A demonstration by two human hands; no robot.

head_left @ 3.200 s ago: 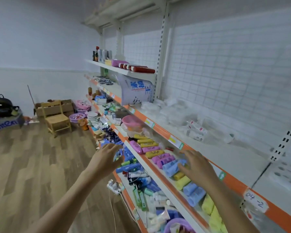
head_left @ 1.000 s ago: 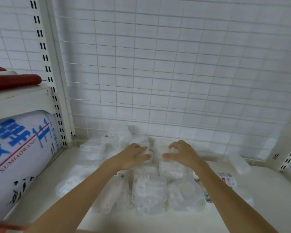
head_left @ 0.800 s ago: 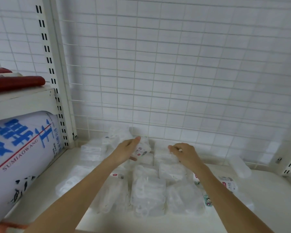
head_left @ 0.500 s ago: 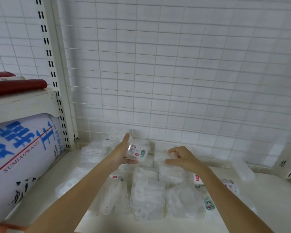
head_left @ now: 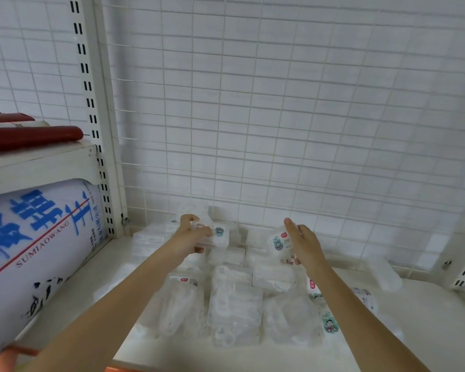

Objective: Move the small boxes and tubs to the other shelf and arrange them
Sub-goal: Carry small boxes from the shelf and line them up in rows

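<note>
Both hands are lifted over the shelf [head_left: 427, 331], each gripping one clear box: the left hand [head_left: 191, 237] holds a box [head_left: 215, 234], the right hand [head_left: 304, 245] another box [head_left: 279, 242]. Beneath them a pile of clear boxes [head_left: 234, 307] crowds the back, against the wire grid [head_left: 279, 116]. A big white sack [head_left: 38, 242] blocks the left; bare shelf lies to the right.

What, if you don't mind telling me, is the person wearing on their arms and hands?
Nothing that shows. Both forearms are bare from the bottom edge of the picture to the wrists, with no sleeve in view. The left hand and right hand have no gloves, and I can see no watch, ring or bracelet. The upper arms lie outside the picture, so short sleeves cannot be ruled out.
</note>
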